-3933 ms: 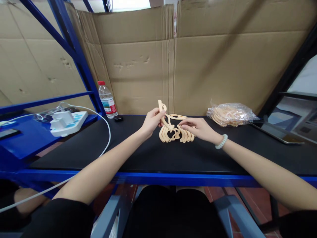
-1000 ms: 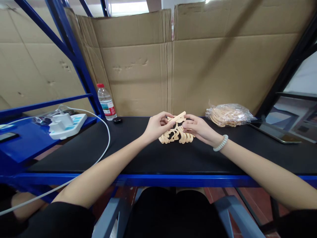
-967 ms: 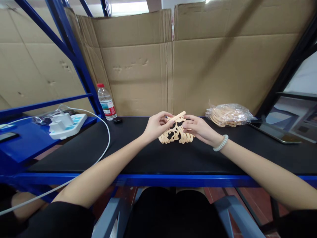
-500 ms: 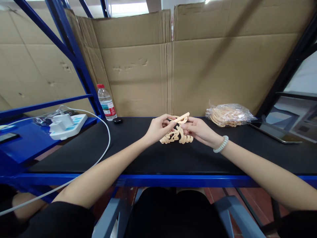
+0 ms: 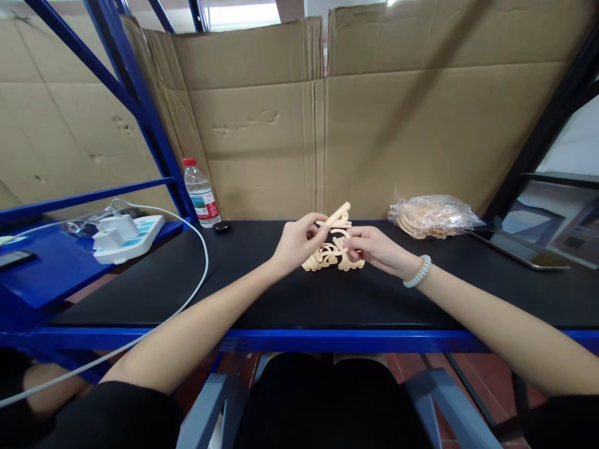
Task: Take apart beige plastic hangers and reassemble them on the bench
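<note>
At the middle of the black table top, my left hand (image 5: 302, 242) pinches a beige clothes hanger (image 5: 337, 216), its straight arm tilted up to the right. My right hand (image 5: 374, 251) faces it, with thumb and fingers closed on a thin curved beige hook (image 5: 340, 232). Whether that hook belongs to the same hanger I cannot tell. Below and behind both hands lie several more beige hangers (image 5: 330, 257) in a cluster, their rounded ends in rows at left and right. The fingers partly cover them.
A clear plastic bag (image 5: 435, 215) of beige pieces lies at the back right, beside a tablet-like device (image 5: 519, 249). At the left stand a water bottle (image 5: 202, 194), a small black object (image 5: 222, 227) and a white power strip (image 5: 128, 240). A white cable (image 5: 206, 268) crosses the table's left side.
The hanger in my left hand has tilted more steeply and shifted slightly left. My right fingers have come away from its end and lower down, onto the curved hook.
</note>
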The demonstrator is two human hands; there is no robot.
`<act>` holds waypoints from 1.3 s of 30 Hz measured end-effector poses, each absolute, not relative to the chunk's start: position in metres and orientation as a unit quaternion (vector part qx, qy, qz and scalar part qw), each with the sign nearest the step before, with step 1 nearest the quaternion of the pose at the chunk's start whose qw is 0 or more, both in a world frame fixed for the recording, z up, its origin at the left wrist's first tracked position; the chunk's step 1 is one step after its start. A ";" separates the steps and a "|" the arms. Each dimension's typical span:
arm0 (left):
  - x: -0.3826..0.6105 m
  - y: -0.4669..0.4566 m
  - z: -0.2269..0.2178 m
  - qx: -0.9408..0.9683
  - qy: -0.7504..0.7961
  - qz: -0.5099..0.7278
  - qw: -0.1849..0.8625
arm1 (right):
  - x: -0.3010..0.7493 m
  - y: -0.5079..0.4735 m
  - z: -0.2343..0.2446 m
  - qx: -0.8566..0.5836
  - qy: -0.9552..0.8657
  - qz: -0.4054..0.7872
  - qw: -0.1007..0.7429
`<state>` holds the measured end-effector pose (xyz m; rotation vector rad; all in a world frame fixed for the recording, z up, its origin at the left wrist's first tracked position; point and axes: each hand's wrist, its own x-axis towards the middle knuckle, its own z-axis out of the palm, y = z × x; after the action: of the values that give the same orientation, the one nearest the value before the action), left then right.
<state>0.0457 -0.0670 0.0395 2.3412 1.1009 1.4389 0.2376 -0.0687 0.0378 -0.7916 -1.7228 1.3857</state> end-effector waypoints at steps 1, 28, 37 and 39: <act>0.044 -0.066 0.041 0.773 0.383 0.497 0.088 | 0.238 -0.070 0.039 -0.302 -0.687 0.541 0.379; 0.047 -0.073 0.038 0.810 0.378 0.416 0.164 | 0.239 -0.061 0.036 -0.323 -0.605 0.540 0.489; 0.047 -0.071 0.035 0.856 0.374 0.345 -0.088 | 0.240 -0.070 0.042 -0.314 -0.686 0.538 0.375; 0.046 -0.072 0.035 0.860 0.389 0.306 -0.126 | 0.241 -0.071 0.041 -0.314 -0.702 0.534 0.351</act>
<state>0.0459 -0.0719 0.0354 2.9421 1.3298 1.0482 0.2409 -0.0706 0.0408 -0.8142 -1.8186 1.3821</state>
